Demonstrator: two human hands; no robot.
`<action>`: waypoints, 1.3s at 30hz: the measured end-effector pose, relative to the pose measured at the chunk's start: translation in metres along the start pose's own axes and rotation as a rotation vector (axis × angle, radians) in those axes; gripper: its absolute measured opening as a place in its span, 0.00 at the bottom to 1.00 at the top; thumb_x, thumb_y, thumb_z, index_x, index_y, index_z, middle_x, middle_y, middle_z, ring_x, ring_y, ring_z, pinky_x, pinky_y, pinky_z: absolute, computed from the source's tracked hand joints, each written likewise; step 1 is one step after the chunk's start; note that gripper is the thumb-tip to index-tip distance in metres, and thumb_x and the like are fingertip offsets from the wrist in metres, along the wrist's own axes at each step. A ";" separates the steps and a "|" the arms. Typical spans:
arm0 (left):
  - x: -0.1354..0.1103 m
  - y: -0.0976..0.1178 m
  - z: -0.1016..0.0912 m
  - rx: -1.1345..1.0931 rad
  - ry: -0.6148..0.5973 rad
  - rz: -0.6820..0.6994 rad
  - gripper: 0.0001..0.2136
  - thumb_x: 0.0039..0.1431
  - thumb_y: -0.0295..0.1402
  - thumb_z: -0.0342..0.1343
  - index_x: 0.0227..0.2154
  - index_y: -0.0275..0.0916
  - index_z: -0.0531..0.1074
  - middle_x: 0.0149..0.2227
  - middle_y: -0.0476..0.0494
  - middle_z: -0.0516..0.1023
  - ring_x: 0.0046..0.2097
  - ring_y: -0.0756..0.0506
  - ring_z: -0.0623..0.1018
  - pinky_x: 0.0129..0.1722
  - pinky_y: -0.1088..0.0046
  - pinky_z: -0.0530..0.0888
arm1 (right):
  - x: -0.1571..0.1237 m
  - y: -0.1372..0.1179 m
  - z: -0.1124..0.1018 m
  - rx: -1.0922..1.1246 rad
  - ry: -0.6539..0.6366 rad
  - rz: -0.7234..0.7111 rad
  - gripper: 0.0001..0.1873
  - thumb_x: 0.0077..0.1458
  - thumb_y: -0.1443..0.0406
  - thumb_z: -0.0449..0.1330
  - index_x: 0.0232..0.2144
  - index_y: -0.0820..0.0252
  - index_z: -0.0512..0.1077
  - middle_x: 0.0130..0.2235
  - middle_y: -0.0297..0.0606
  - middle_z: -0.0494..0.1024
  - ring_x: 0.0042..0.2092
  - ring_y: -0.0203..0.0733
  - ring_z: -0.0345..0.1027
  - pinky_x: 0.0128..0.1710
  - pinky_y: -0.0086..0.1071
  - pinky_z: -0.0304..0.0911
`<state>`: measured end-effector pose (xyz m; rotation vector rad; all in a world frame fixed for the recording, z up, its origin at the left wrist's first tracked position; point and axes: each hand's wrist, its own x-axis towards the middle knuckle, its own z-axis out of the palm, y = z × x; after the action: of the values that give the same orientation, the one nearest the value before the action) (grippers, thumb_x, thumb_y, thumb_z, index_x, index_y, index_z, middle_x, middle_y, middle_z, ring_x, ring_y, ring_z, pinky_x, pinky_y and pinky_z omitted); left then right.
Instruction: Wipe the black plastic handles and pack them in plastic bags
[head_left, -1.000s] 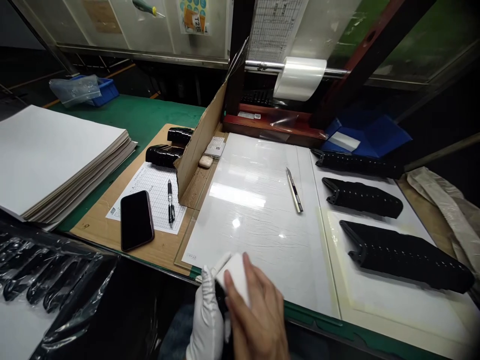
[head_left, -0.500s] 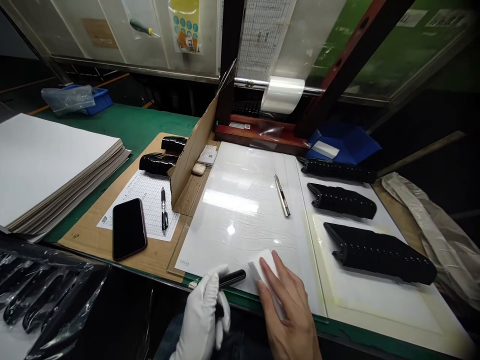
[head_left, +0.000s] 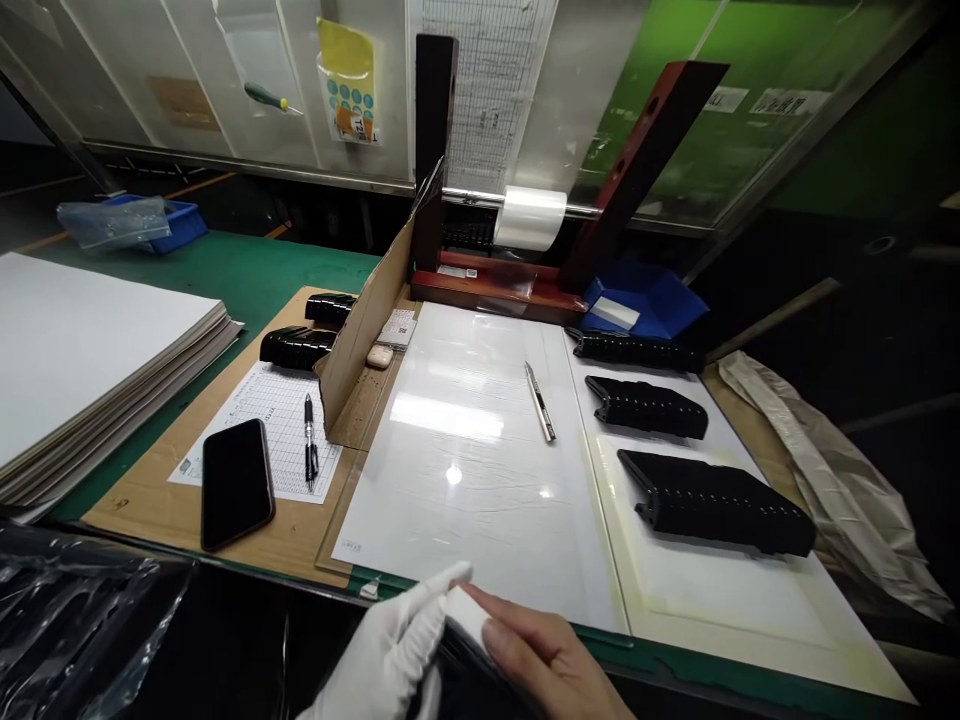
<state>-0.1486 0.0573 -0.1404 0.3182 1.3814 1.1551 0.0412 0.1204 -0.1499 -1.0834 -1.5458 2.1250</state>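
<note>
My left hand (head_left: 390, 645), in a white glove, is closed around a glossy black part (head_left: 480, 682) at the bottom middle of the head view. Between the thumb and fingers of my bare right hand (head_left: 551, 650) is a white wiping cloth (head_left: 466, 612), pressed against the upper end of that part. Most of the black part is hidden by both hands and cut off by the lower edge. On the white sheet in front of my hands lies a slim craft knife (head_left: 540, 402).
Several ribbed black parts (head_left: 712, 500) lie on the white board at right. A phone (head_left: 238, 483) and a pen (head_left: 310, 440) rest at left, beside an upright cardboard divider (head_left: 367, 335). Behind are a film roll (head_left: 531, 218) and a blue bin (head_left: 652, 300).
My right hand has lifted the cloth off the white sheet and brought it left and down onto the black part. My left hand has drawn the part lower. The view has shifted slightly.
</note>
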 end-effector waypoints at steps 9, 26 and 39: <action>0.000 0.001 0.009 -0.029 -0.064 -0.061 0.35 0.55 0.55 0.61 0.56 0.31 0.74 0.09 0.57 0.61 0.12 0.54 0.57 0.13 0.79 0.54 | -0.003 -0.002 -0.002 -0.051 0.092 0.050 0.29 0.62 0.44 0.57 0.58 0.49 0.72 0.62 0.38 0.69 0.66 0.56 0.58 0.67 0.54 0.49; 0.003 -0.043 0.005 -0.132 0.150 0.004 0.10 0.66 0.40 0.58 0.42 0.39 0.76 0.43 0.42 0.81 0.39 0.46 0.81 0.36 0.68 0.81 | 0.018 0.018 0.002 -1.143 0.454 -0.775 0.28 0.62 0.77 0.53 0.61 0.54 0.68 0.63 0.47 0.66 0.58 0.52 0.62 0.47 0.47 0.70; 0.007 -0.060 -0.004 0.006 0.187 0.119 0.16 0.40 0.39 0.73 0.34 0.43 0.82 0.44 0.34 0.84 0.42 0.34 0.84 0.15 0.80 0.71 | 0.018 0.021 0.002 -1.058 0.410 -0.689 0.27 0.62 0.74 0.54 0.61 0.50 0.67 0.62 0.43 0.67 0.57 0.51 0.61 0.48 0.46 0.70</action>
<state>-0.1274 0.0336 -0.1914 0.3054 1.5462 1.3055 0.0310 0.1228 -0.1756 -0.9130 -2.3670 0.5356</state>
